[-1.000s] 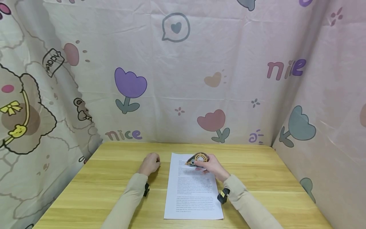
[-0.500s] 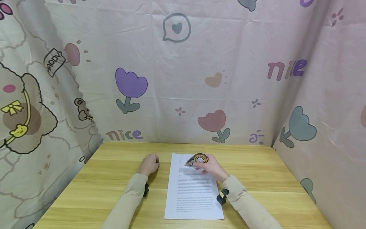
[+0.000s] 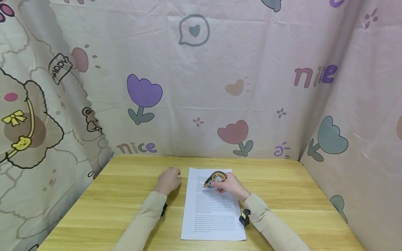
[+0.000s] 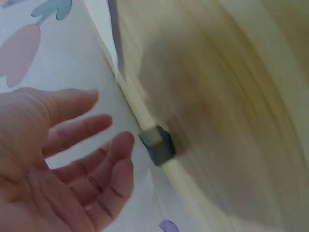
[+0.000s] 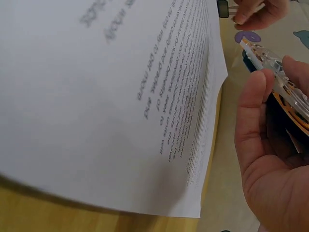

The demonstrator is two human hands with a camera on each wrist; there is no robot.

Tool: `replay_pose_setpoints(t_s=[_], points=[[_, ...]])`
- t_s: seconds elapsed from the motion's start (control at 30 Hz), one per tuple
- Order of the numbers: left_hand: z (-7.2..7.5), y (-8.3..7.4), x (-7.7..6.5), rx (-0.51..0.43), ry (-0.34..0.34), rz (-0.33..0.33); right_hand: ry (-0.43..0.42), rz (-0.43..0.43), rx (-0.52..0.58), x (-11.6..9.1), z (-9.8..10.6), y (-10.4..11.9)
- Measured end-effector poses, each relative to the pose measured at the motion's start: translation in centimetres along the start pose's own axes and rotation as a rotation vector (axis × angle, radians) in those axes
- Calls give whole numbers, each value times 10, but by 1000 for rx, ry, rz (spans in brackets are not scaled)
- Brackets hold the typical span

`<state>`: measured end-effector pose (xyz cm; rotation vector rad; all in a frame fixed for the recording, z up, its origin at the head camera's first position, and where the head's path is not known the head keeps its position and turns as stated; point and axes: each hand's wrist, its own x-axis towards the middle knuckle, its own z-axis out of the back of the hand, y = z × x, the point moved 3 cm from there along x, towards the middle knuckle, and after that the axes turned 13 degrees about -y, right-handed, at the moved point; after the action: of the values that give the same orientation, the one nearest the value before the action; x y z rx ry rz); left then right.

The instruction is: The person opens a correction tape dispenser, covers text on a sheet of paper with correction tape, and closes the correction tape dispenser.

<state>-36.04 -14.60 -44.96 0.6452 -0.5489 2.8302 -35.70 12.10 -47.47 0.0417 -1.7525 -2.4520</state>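
Note:
In the head view my right hand [image 3: 233, 186] grips a correction tape dispenser [image 3: 218, 177] with an orange-and-black wheel. Its tip points left over the upper printed lines of a white sheet of paper [image 3: 213, 216]; whether it touches the paper cannot be told. The right wrist view shows the clear-cased correction tape [image 5: 289, 89] between my thumb and fingers. My left hand [image 4: 72, 159] is beside the sheet with fingers loosely bent and nothing in them. A small dark block [image 4: 158, 145] of unclear kind is near its fingertips, blurred; the hand hides it in the head view.
The sheet lies on a light wooden table [image 3: 125, 198]. A patterned cloth [image 3: 194, 87] hangs behind the table and along both sides. Black wrist devices [image 3: 244, 217] are worn on both sleeves.
My right hand and the correction tape have shifted slightly towards me, down the sheet. My left hand has moved a little right, and its fingers look less curled than before.

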Motion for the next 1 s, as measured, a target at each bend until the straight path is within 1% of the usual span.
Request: replay_pose_setpoints(t_s=[0.07,0.17,0.33,0.4,0.47,0.6,0.8,0.9,1.0], points=[[-2,-7,-1,-44,9,-29,-2,17,-22,0,-1,0],[-8,-16,-2,-103,49,-78,-1,32,-33,0,-1,1],[-17,-28,-7,-187,175,-162,-30,25,-29,-1,1,1],[-19,-32,-10,-202,229,-186,-46,20,-35,-1,2,0],[-21,-36,-14,-188,277,-206,-58,17,-47,-1,3,0],[-24,-41,-19,-126,358,-219,-63,25,-63,-1,5,-1],[-27,-43,-28,-75,480,-185,-48,26,-58,-2,4,-3],[-28,-44,-31,-68,514,-178,-52,24,-86,-2,3,-4],[-30,-45,-32,-68,516,-176,-47,24,-109,-2,2,-5]])
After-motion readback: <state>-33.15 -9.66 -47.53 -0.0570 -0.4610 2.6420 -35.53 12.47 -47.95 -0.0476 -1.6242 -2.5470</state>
